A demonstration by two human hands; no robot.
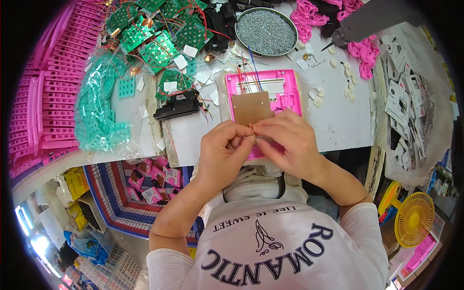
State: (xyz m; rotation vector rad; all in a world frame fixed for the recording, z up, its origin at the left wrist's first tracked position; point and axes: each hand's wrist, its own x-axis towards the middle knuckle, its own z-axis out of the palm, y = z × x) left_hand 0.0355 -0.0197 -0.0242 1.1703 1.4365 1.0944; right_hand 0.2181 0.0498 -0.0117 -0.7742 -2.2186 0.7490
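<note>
My left hand (223, 152) and my right hand (291, 144) meet over the near part of a pink plastic casing (290, 86). Both are closed in a pinch, fingertips almost touching, on a thin wire (252, 129) that looks copper or orange. A brown circuit board (251, 107) lies on the casing just beyond my fingers, plain side up. Several coloured wires (247, 79) run from its far edge. My hands hide the near part of the casing.
Green circuit boards (159, 50) with wires lie far left, beside teal rubber keypads (104, 106) and stacked pink casings (58, 92). A round tray of screws (267, 33) stands at the back. A dark screwdriver (340, 36) hangs at right, near a bag of white parts (406, 104).
</note>
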